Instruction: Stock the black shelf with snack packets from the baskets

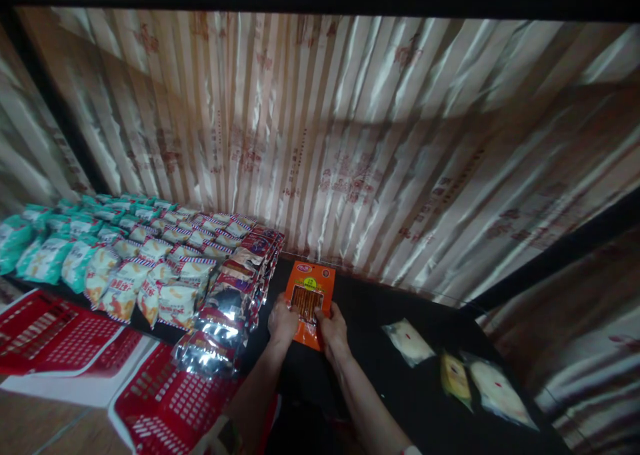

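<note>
An orange snack packet (311, 283) with a window showing brown sticks is gripped at its two sides, over the black table. My left hand (283, 320) closes on its left edge, the thumb lying on the front. On the opposite edge my right hand (332, 327) holds it the same way. Just left of my left hand, stacked dark red and silver packets (235, 295) run in a row from front to back.
White-and-orange snack bags (170, 295) and teal bags (50, 255) fill the table's left. Red baskets (170, 388) lie below them. Two clear packets with pale contents (407, 342) and a yellow packet (455, 378) lie right on the black table (370, 375). Patterned sheeting (320, 142) hangs behind.
</note>
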`<state>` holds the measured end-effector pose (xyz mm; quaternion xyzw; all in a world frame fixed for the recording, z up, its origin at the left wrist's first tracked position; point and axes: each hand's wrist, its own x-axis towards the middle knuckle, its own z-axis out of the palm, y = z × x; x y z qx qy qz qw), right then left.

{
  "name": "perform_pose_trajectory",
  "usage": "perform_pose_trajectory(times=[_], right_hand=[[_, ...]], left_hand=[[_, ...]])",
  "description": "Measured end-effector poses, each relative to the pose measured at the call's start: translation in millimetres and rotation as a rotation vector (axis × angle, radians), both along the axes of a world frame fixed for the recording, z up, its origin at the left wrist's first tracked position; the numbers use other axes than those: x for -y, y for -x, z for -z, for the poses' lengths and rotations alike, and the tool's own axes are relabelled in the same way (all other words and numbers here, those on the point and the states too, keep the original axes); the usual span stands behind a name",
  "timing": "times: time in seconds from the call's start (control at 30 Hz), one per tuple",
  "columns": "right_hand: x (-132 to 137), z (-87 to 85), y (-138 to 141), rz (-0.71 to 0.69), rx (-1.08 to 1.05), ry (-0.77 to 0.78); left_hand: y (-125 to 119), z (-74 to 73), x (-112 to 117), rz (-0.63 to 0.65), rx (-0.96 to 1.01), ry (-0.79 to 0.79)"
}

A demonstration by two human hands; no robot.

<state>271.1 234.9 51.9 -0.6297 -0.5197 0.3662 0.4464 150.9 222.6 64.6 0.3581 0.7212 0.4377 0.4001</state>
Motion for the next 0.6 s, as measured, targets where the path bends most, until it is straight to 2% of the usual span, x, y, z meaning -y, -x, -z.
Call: perform_pose_trajectory(times=[0.17,0.33,0.47,0.6], right_hand=[[-28,4.6,12,0.029,-0.026,-0.01],[-53,12.9,22,0.039,-0.06,0.021],[-70,19.4,24,0.038,0.083,0.012],[-79,19.2,25,0.058,0.182,0.032]], left_hand=[[-6,-9.7,-9,-0.022,-0.322,-0.067],[-4,-4.1,-23,0.026,-0.626,-0.128],[-2,-1.1,-33,0.01,-0.755,-0.127],[-4,-4.5,-36,0.02,-0.819,-0.105]])
